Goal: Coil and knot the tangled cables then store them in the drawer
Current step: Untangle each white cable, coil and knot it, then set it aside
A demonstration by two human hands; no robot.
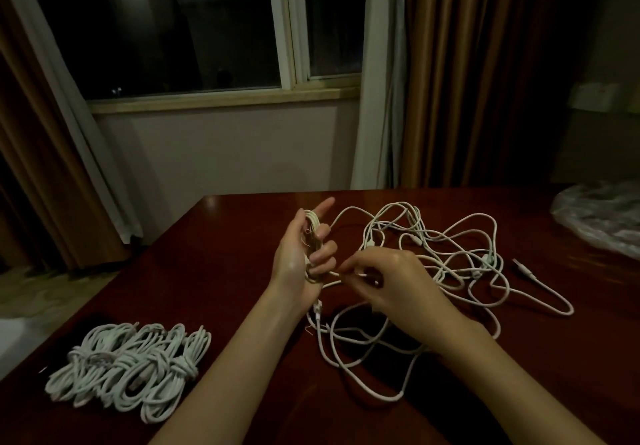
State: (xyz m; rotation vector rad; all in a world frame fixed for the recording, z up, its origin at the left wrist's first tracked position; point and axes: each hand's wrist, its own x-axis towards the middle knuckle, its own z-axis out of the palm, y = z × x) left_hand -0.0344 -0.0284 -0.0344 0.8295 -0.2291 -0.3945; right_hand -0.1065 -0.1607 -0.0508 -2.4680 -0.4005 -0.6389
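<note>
A person's two bare forearms reach over a dark red wooden table in a dim room. The left hand is raised just left of centre, palm turned toward the right, its fingers curled round a small coil of white cable wound in loops across the palm; the index finger points up toward 1 o'clock. The right hand sits just beside it at 3 o'clock, knuckles up, its thumb and fingertips pinching a straight strand of the same cable that runs from the coil's lower end across the short gap between the hands. So the coil lies inside the left grasp, and the free strand leads out of it at about 4 o'clock into the right pinch.

Behind and under the right hand, from 1 o'clock round to 6 o'clock, a loose tangle of white cables sprawls on the table, one plug end lying at 3 o'clock. At 8 o'clock, near the table's left front edge, rests a pile of cable bundles, already coiled and knotted. A crumpled clear plastic bag lies at the far right edge. Beyond are a dark window and brown curtains.
</note>
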